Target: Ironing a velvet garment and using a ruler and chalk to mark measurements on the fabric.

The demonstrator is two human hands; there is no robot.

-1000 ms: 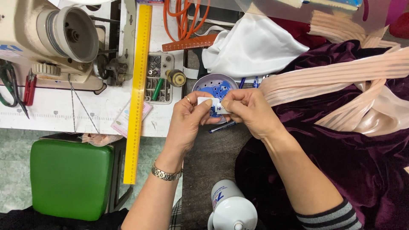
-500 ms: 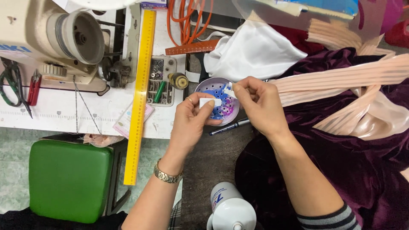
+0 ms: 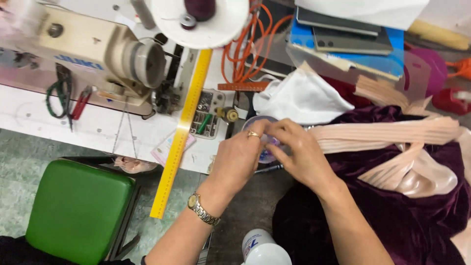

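Observation:
My left hand (image 3: 239,158), with a ring and a gold wristwatch, and my right hand (image 3: 300,153) meet fingertip to fingertip over a round blue and purple pin container (image 3: 266,157) at the table's edge. Both pinch a small white piece, now almost hidden between the fingers. The hands cover most of the container. A dark pen (image 3: 269,169) lies just below them.
A cream sewing machine (image 3: 98,54) stands at the upper left, with a yellow ruler (image 3: 181,132) beside it. Purple velvet fabric (image 3: 392,221) with peach pleated ribbon (image 3: 392,135) lies at right, white cloth (image 3: 304,98) behind. A green stool (image 3: 78,206) and a white bottle (image 3: 265,250) sit below.
The hands have closed together over the round container, hiding the white piece and most of the container. The view has tilted, so everything sits lower in the frame.

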